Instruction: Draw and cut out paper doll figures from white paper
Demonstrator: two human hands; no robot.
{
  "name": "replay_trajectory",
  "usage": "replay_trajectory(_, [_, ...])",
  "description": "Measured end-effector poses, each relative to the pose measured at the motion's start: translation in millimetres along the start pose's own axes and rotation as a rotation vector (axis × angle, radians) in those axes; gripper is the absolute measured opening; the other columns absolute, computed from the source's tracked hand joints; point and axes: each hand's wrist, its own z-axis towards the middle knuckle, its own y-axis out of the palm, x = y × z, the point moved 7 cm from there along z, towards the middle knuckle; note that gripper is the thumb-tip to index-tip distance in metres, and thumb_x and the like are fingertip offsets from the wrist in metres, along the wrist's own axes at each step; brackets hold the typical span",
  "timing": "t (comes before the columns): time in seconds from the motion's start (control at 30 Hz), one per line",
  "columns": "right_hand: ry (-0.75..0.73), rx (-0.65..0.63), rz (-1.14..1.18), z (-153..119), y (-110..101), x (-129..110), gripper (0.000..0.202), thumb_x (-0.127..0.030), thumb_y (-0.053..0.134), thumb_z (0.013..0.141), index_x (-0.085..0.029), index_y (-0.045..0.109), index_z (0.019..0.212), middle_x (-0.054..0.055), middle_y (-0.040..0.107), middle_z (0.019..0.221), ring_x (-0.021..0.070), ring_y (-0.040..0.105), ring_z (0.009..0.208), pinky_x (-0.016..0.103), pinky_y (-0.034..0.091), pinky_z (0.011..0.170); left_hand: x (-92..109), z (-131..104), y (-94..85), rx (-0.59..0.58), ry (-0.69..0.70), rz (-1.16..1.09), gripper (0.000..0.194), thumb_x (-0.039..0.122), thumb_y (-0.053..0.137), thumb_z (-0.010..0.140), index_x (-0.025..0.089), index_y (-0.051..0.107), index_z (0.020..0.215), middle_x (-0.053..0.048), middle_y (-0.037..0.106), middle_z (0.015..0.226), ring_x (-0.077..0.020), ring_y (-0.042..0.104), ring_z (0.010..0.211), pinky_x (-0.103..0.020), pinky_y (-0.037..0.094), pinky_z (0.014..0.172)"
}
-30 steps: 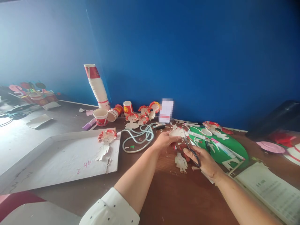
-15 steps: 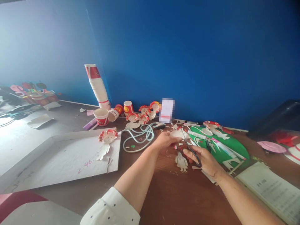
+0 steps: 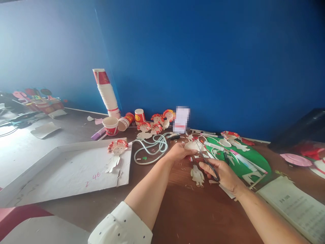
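Note:
My left hand (image 3: pixel 179 151) pinches a piece of white paper (image 3: pixel 192 145) by its near left edge, above the brown table. In my right hand (image 3: pixel 220 172) is a pair of dark-handled scissors (image 3: pixel 209 164), fingers closed round the handles. The scissor blades point away from me and lie against the right part of the paper. Just below, a body-shaped paper cutout (image 3: pixel 197 176) rests on the table. Small paper scraps are scattered around both hands.
A white cardboard tray (image 3: pixel 76 169) holding a paper doll lies left. Behind stand stacked paper cups (image 3: pixel 108 98) beside several paper dolls and a coiled pale cable (image 3: pixel 154 149). Right are a green sheet (image 3: pixel 261 162) with markers and an open book (image 3: pixel 291 203). A blue wall (image 3: pixel 203 61) rises behind.
The whole view has shifted very slightly to the right. Both hands keep almost the same pose, with the scissors still at the paper.

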Motion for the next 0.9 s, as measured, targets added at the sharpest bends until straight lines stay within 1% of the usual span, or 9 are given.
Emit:
replay_trajectory(0.13, [-0.01, -0.002, -0.012, 0.1, -0.3, -1.7, 0.043, -0.06, 0.065, 0.07, -0.018, 0.067, 0.082, -0.003, 0.047, 0.054, 0.0131, 0.048, 0.054, 0.024, 0.046, 0.048, -0.6, 0.1, 0.1, 0.0, -0.014, 0.006, 0.034, 0.028, 0.081, 0.056, 0.01, 0.069, 0.083, -0.008, 0.067, 0.073, -0.0176, 0.06, 0.072, -0.032, 0.048, 0.074])
replay_trajectory(0.27, [-0.006, -0.004, -0.011, -0.5, 0.4, -1.2, 0.043, -0.061, 0.064, 0.069, -0.018, 0.062, 0.07, -0.004, 0.046, 0.052, 0.0122, 0.045, 0.053, 0.024, 0.046, 0.049, -0.2, 0.1, 0.4, -0.004, -0.021, 0.013, 0.033, 0.027, 0.081, 0.056, 0.011, 0.069, 0.082, -0.008, 0.066, 0.073, -0.0173, 0.06, 0.071, -0.032, 0.048, 0.074])
replay_trajectory(0.4, [-0.003, 0.011, -0.003, 0.7, -0.6, 2.8, 0.042, -0.061, 0.064, 0.071, -0.019, 0.062, 0.07, -0.004, 0.046, 0.053, 0.0118, 0.045, 0.054, 0.024, 0.047, 0.049, 0.3, -0.6, -0.1, -0.002, -0.023, 0.004, 0.033, 0.026, 0.081, 0.056, 0.012, 0.069, 0.083, -0.007, 0.066, 0.072, -0.0179, 0.06, 0.072, -0.032, 0.049, 0.074])
replay_trajectory(0.53, [-0.039, 0.005, -0.046, 3.0, -1.5, 3.8, 0.043, -0.061, 0.064, 0.071, -0.018, 0.064, 0.071, -0.004, 0.047, 0.05, 0.0124, 0.046, 0.051, 0.025, 0.045, 0.048, 1.3, -1.3, -0.3, 0.0, -0.019, -0.01, 0.035, 0.027, 0.083, 0.053, 0.012, 0.069, 0.082, -0.007, 0.066, 0.073, -0.0173, 0.061, 0.072, -0.032, 0.049, 0.073])
replay_trajectory(0.7, [-0.075, 0.029, -0.06, 3.5, -2.4, 2.5, 0.043, -0.06, 0.062, 0.073, -0.018, 0.067, 0.074, -0.004, 0.046, 0.049, 0.0119, 0.045, 0.049, 0.025, 0.043, 0.047, 0.4, -1.1, 2.4, -0.026, -0.041, -0.032, 0.038, 0.032, 0.083, 0.053, 0.011, 0.068, 0.081, -0.007, 0.066, 0.073, -0.0154, 0.059, 0.067, -0.03, 0.048, 0.069])
replay_trajectory(0.8, [-0.072, 0.04, -0.07, 2.9, -2.1, 2.7, 0.042, -0.06, 0.062, 0.073, -0.018, 0.066, 0.071, -0.004, 0.046, 0.048, 0.0118, 0.045, 0.049, 0.024, 0.043, 0.048, 1.3, -1.7, 4.9, -0.043, -0.052, -0.062, 0.039, 0.033, 0.083, 0.052, 0.01, 0.068, 0.08, -0.007, 0.065, 0.074, -0.0135, 0.058, 0.064, -0.028, 0.047, 0.066])
replay_trajectory(0.9, [-0.078, 0.052, -0.082, 2.3, -2.5, 2.2, 0.042, -0.06, 0.062, 0.073, -0.018, 0.064, 0.068, -0.004, 0.046, 0.048, 0.0117, 0.045, 0.049, 0.024, 0.043, 0.047, 5.0, -3.1, 6.9, -0.048, -0.043, -0.087, 0.04, 0.031, 0.084, 0.05, 0.01, 0.068, 0.08, -0.008, 0.066, 0.078, -0.0134, 0.059, 0.066, -0.027, 0.047, 0.065])
